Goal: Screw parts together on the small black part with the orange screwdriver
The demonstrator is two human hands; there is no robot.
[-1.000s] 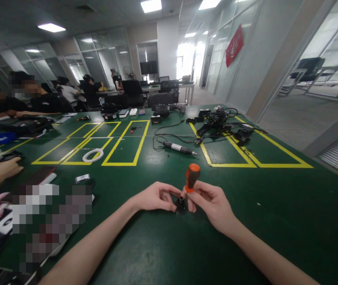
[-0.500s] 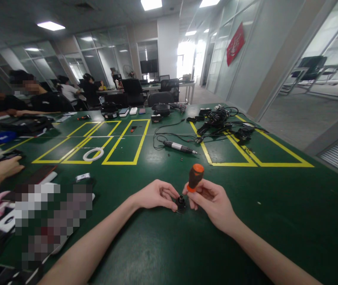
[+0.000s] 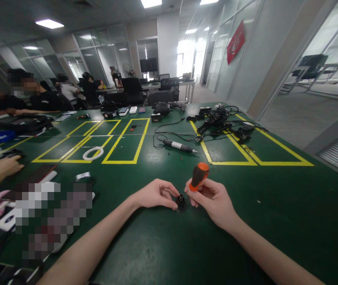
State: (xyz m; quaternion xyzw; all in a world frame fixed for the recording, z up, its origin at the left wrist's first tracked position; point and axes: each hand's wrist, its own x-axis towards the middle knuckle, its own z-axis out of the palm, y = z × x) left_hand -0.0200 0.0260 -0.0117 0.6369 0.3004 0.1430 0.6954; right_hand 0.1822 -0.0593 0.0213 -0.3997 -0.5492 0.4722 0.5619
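Observation:
A small round black part [image 3: 180, 202] with a metal-looking centre stands on the green table [image 3: 145, 245]. The thumb and fingers of my left hand [image 3: 158, 194] pinch it from the left side. My right hand [image 3: 212, 202] is closed around a screwdriver [image 3: 200, 176] with an orange and dark handle, just right of the black part. The handle points up and leans to the right. Its shaft and tip are hidden by my right fingers, so I cannot tell whether it touches the part.
Ahead lies a grey and black pen-shaped electric screwdriver [image 3: 179, 146] with a cord. A heap of black cables [image 3: 218, 118] is at the back right. A white ring [image 3: 93, 153] lies on yellow tape. Another person's hand [image 3: 5, 168] is at the left edge.
The screwdriver's handle has tilted further to the right in my right hand. My left hand and the black part have stayed in place.

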